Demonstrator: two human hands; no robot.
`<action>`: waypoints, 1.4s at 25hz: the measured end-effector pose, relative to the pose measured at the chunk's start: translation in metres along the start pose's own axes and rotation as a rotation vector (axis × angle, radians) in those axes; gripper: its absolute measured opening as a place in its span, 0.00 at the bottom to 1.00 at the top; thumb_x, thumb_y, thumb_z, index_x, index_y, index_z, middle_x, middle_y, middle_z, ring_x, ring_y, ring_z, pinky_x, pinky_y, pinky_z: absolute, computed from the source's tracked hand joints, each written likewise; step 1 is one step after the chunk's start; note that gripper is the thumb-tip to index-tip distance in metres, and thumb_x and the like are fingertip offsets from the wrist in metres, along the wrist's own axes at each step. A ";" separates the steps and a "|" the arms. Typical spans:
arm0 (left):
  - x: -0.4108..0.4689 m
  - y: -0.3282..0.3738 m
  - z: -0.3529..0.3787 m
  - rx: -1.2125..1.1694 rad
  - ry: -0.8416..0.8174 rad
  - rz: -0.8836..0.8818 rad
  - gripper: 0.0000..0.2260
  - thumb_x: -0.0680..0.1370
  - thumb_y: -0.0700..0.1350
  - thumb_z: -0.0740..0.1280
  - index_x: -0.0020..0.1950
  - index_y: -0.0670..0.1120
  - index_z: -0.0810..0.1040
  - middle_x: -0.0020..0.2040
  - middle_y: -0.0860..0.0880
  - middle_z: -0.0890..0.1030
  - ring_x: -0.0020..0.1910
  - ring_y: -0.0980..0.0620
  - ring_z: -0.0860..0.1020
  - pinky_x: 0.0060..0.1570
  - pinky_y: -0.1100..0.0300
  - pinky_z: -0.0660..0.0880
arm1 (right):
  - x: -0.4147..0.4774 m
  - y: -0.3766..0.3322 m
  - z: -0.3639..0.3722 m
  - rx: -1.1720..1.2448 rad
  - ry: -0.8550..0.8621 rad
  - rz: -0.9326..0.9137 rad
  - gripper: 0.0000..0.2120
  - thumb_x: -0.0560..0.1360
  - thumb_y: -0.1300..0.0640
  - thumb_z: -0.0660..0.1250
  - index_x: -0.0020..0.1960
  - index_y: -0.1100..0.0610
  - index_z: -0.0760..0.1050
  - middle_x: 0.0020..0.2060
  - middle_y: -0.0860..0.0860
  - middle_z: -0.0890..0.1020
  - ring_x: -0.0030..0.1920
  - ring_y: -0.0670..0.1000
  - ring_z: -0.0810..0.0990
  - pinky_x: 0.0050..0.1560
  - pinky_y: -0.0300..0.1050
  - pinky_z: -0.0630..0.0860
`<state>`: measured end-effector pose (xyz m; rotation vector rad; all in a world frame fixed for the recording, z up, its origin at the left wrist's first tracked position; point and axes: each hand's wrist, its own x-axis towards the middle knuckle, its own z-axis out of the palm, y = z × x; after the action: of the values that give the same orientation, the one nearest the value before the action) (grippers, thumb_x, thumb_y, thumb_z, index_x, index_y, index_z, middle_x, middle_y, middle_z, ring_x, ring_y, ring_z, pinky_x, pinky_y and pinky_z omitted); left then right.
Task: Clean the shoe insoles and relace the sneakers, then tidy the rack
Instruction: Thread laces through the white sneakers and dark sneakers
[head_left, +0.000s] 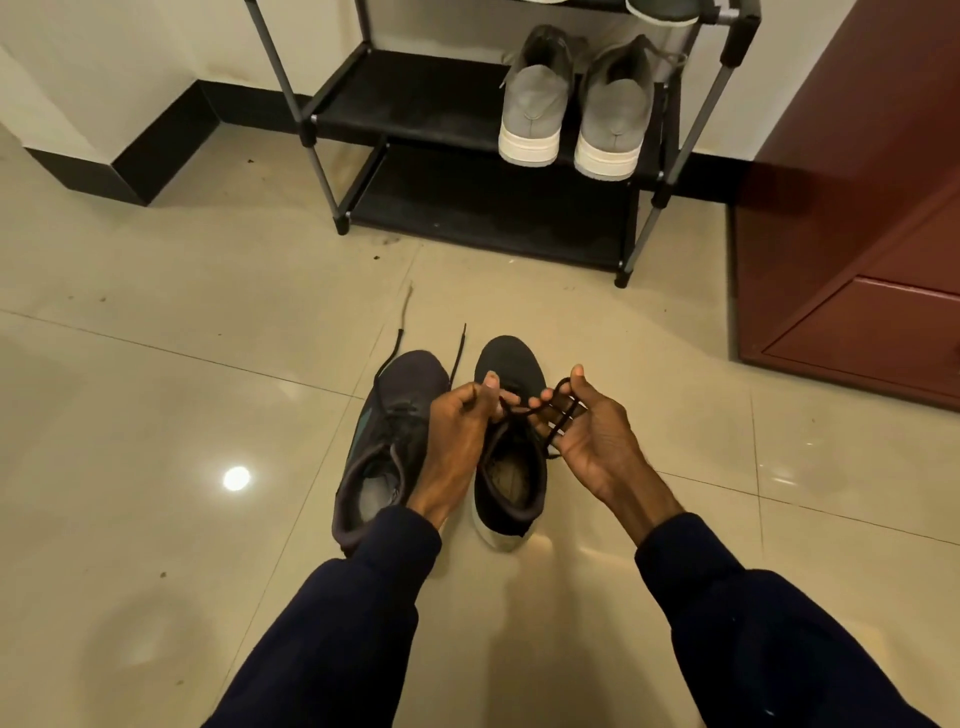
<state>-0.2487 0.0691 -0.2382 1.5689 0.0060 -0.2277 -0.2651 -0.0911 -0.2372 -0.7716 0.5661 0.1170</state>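
Both hands work a black lace (540, 410) above the right sneaker (506, 447), which sits on the floor before the rack (332, 119). Left hand (460, 421) pinches it; right hand (582, 431) has it looped round its fingers. The lace looks thin and limp, best held near its tip.

Two on the floor: the left dark sneaker (400, 395) and the right dark sneaker (506, 358). Two more up on the one rack (415, 88): the left grey sneaker (532, 98) and the right grey sneaker (615, 109). One pale sole (660, 10) peeks in at the top edge. Two hands, the left hand (457, 421) and the right hand (587, 436), with one black lace (563, 410) between them. One red-brown cabinet (857, 260).
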 end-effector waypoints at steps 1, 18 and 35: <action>0.000 -0.001 -0.001 -0.085 -0.015 -0.055 0.17 0.84 0.51 0.64 0.47 0.38 0.83 0.47 0.41 0.86 0.48 0.47 0.86 0.52 0.57 0.81 | 0.002 -0.001 0.001 -0.018 0.007 -0.011 0.14 0.81 0.49 0.64 0.42 0.58 0.74 0.39 0.56 0.80 0.42 0.56 0.81 0.52 0.52 0.77; 0.010 0.002 0.007 -0.512 -0.074 -0.334 0.14 0.83 0.47 0.66 0.60 0.36 0.80 0.59 0.37 0.84 0.56 0.38 0.85 0.56 0.49 0.82 | -0.003 -0.004 -0.012 -0.052 -0.183 0.012 0.15 0.81 0.56 0.64 0.65 0.59 0.77 0.41 0.51 0.79 0.44 0.48 0.79 0.55 0.47 0.75; 0.010 -0.008 0.016 -0.303 -0.089 -0.211 0.11 0.82 0.42 0.69 0.58 0.35 0.82 0.52 0.37 0.85 0.46 0.43 0.84 0.52 0.50 0.83 | -0.007 0.007 -0.017 -0.166 0.084 -0.067 0.11 0.77 0.64 0.70 0.58 0.64 0.77 0.42 0.58 0.84 0.43 0.54 0.83 0.48 0.52 0.83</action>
<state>-0.2421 0.0520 -0.2475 1.2543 0.1314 -0.4418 -0.2807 -0.0971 -0.2482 -0.9590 0.6145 0.0707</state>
